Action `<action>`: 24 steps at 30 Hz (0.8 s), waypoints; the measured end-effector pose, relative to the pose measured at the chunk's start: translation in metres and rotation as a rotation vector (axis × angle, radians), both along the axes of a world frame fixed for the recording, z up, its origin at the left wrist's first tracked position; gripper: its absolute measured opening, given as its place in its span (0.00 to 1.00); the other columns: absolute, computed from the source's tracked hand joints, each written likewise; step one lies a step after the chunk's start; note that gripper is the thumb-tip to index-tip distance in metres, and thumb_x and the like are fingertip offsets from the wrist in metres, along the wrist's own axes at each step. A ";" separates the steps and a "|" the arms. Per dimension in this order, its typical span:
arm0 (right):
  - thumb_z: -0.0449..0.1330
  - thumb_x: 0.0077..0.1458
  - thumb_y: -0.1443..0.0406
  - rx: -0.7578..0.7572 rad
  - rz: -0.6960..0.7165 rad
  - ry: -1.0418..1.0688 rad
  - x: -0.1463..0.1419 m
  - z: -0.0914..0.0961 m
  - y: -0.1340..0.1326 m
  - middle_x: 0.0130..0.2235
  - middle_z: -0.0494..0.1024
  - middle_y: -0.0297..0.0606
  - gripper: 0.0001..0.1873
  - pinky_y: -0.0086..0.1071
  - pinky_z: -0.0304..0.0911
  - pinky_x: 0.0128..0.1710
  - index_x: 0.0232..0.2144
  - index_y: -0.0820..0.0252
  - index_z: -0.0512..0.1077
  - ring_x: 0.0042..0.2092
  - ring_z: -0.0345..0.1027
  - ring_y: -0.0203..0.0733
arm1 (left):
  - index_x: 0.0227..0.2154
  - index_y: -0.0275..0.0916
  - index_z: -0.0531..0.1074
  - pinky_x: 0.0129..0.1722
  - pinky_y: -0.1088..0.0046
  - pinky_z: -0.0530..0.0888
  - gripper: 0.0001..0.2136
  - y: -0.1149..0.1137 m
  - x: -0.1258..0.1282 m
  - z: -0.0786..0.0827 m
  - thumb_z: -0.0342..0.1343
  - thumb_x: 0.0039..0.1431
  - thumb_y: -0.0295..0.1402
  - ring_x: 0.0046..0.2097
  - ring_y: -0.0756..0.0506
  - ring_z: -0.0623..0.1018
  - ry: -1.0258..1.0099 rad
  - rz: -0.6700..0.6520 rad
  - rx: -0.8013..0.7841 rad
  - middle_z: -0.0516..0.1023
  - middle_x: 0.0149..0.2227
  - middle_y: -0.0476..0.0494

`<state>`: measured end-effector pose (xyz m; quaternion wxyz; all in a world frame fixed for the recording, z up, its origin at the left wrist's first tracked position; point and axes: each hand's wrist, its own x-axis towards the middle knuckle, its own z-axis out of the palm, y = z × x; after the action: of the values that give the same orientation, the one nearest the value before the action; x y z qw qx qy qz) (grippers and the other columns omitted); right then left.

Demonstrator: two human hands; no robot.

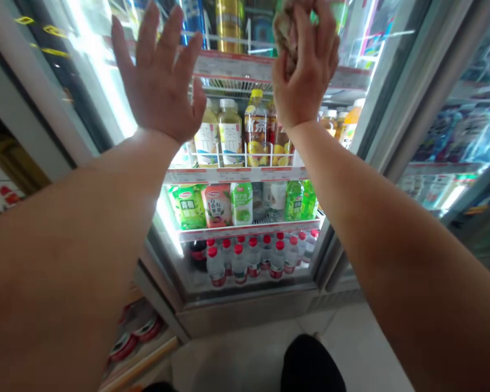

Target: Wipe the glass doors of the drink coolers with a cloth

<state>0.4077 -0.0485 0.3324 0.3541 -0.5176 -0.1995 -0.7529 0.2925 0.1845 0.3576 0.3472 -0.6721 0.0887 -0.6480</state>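
My left hand (161,87) is raised at the upper left with its fingers spread, and nothing is in it. It is up against or just before the glass door (245,294) of a lit drinks fridge; I cannot tell whether it touches. At the upper right my right hand (308,71) is closed on a crumpled brownish cloth (283,32), held at the glass. Part of the cloth is hidden by the fingers. Behind the hands stand bottles on shelves, among them a yellow-capped tea bottle (256,128) and white-labelled bottles (231,133).
Lower shelves hold green and pink drink cartons (218,206) and several red-capped water bottles (239,264). A metal door frame (408,87) runs down the right side, with another fridge beyond. Red-rimmed packs (124,345) sit on a low shelf at lower left. My dark-clad leg (310,365) is below.
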 end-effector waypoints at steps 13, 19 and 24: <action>0.47 0.69 0.62 -0.222 0.045 -0.156 0.002 -0.006 -0.003 0.60 0.72 0.40 0.24 0.39 0.53 0.66 0.61 0.67 0.67 0.62 0.61 0.44 | 0.70 0.54 0.45 0.66 0.35 0.41 0.40 -0.001 0.006 0.003 0.52 0.55 0.33 0.72 0.35 0.46 0.016 -0.048 -0.044 0.43 0.72 0.55; 0.42 0.71 0.59 -0.120 0.006 -0.200 0.016 0.003 -0.007 0.61 0.71 0.46 0.27 0.38 0.52 0.66 0.62 0.67 0.66 0.63 0.61 0.43 | 0.70 0.46 0.49 0.65 0.31 0.39 0.35 -0.026 -0.013 -0.006 0.52 0.60 0.33 0.72 0.32 0.45 0.131 -0.089 -0.115 0.45 0.72 0.49; 0.48 0.68 0.59 -0.443 -0.094 -0.311 0.001 -0.007 -0.007 0.61 0.71 0.44 0.25 0.42 0.53 0.65 0.62 0.61 0.68 0.63 0.61 0.47 | 0.70 0.41 0.49 0.65 0.30 0.41 0.31 -0.041 -0.028 -0.010 0.45 0.65 0.32 0.72 0.31 0.44 0.231 -0.023 -0.206 0.44 0.72 0.44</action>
<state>0.4085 -0.0559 0.3255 0.1621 -0.4695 -0.3867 -0.7771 0.2650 0.1438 0.3475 0.2564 -0.7733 0.0687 -0.5758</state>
